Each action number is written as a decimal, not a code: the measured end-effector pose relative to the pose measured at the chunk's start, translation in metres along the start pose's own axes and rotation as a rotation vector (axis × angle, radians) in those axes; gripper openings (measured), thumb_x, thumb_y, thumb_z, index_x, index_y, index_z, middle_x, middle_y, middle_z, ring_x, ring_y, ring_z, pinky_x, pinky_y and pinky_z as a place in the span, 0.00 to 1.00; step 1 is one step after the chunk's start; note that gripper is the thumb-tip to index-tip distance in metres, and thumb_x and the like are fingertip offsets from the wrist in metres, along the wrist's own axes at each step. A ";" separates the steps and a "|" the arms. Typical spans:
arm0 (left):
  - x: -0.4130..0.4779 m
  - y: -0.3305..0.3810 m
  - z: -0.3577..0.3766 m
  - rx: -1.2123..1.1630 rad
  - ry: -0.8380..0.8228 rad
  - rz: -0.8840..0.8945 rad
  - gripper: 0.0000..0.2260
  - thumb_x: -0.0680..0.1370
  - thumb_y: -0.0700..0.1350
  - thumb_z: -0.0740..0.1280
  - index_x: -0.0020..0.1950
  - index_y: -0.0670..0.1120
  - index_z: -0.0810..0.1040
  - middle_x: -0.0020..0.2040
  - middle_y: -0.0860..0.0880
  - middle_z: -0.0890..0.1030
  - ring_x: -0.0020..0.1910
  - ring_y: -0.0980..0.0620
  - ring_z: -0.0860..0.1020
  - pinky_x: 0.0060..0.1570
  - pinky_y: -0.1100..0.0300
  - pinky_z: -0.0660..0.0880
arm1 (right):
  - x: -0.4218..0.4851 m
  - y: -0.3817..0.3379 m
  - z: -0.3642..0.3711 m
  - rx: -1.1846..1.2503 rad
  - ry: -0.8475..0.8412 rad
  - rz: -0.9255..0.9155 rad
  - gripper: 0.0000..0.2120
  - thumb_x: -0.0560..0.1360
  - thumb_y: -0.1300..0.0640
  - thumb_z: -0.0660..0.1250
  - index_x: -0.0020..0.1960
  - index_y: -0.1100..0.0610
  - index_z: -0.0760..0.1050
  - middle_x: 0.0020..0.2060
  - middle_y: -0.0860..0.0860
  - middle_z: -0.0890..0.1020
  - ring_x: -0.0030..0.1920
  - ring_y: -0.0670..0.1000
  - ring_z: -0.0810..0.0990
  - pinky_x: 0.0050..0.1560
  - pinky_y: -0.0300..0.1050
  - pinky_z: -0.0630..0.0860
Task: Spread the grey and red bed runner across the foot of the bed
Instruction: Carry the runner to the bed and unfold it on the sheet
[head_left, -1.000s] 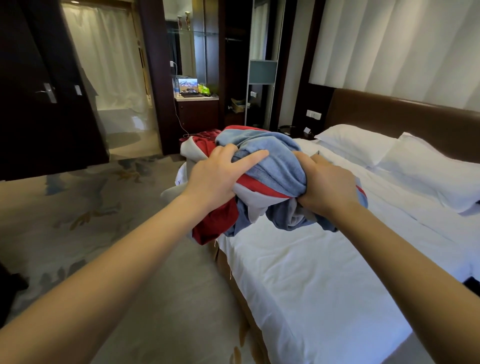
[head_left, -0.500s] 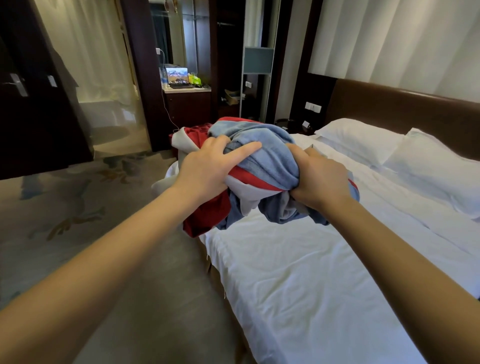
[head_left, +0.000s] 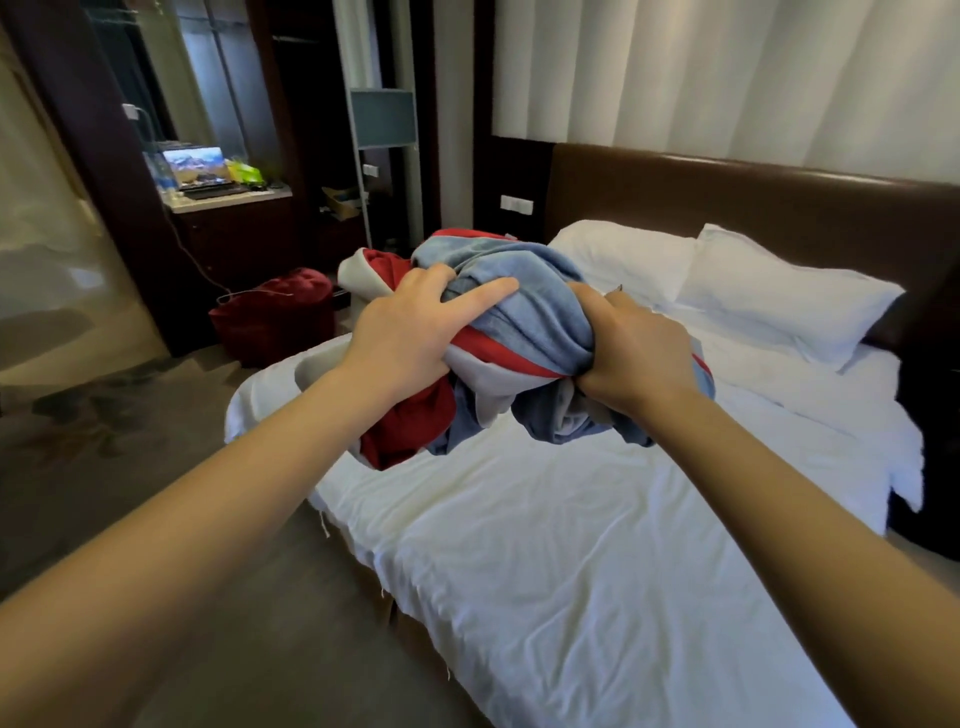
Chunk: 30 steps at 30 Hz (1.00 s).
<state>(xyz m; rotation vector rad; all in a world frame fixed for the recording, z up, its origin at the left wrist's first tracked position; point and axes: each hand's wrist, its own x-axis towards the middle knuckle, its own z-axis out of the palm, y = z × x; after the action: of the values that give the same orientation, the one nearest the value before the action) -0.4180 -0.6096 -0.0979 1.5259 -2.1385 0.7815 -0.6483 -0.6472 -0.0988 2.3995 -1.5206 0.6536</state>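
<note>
while bunched, runner (head_left: 535, 319) btwn hands (head_left: 410, 332) (head_left: 634, 353)

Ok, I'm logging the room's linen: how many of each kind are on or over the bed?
Pillows: 2
Bed runner: 1, bunched up, gripped by the left hand and right hand
White sheet: 1
Total: 4

The bunched grey and red bed runner (head_left: 540, 322) is above the white-sheeted bed (head_left: 597, 545), between the left hand (head_left: 410, 332) and the right hand (head_left: 634, 353). Behind it, two white pillows (head_left: 779, 296) lie against the brown padded headboard (head_left: 753, 202).
</note>
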 end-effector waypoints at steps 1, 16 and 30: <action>0.007 -0.008 0.006 -0.008 0.011 0.022 0.29 0.74 0.49 0.69 0.73 0.60 0.64 0.54 0.43 0.73 0.52 0.41 0.73 0.29 0.55 0.68 | 0.006 -0.002 0.003 -0.008 0.010 0.021 0.37 0.63 0.55 0.70 0.69 0.43 0.61 0.50 0.53 0.76 0.45 0.62 0.77 0.36 0.48 0.72; 0.114 -0.058 0.129 -0.177 0.032 0.150 0.31 0.74 0.49 0.69 0.73 0.62 0.61 0.56 0.44 0.72 0.56 0.41 0.72 0.32 0.51 0.74 | 0.100 0.042 0.066 -0.127 -0.007 0.189 0.36 0.64 0.54 0.69 0.70 0.43 0.61 0.50 0.53 0.76 0.44 0.63 0.77 0.37 0.48 0.71; 0.217 -0.079 0.225 -0.255 0.031 0.262 0.30 0.75 0.48 0.68 0.74 0.61 0.60 0.57 0.43 0.72 0.55 0.41 0.71 0.31 0.51 0.75 | 0.181 0.097 0.113 -0.189 -0.012 0.312 0.36 0.64 0.54 0.70 0.70 0.44 0.62 0.51 0.53 0.76 0.45 0.62 0.78 0.38 0.50 0.74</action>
<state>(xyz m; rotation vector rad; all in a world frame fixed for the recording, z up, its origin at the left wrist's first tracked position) -0.4136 -0.9313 -0.1207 1.1139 -2.3402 0.5806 -0.6422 -0.8806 -0.1148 2.0525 -1.8908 0.5259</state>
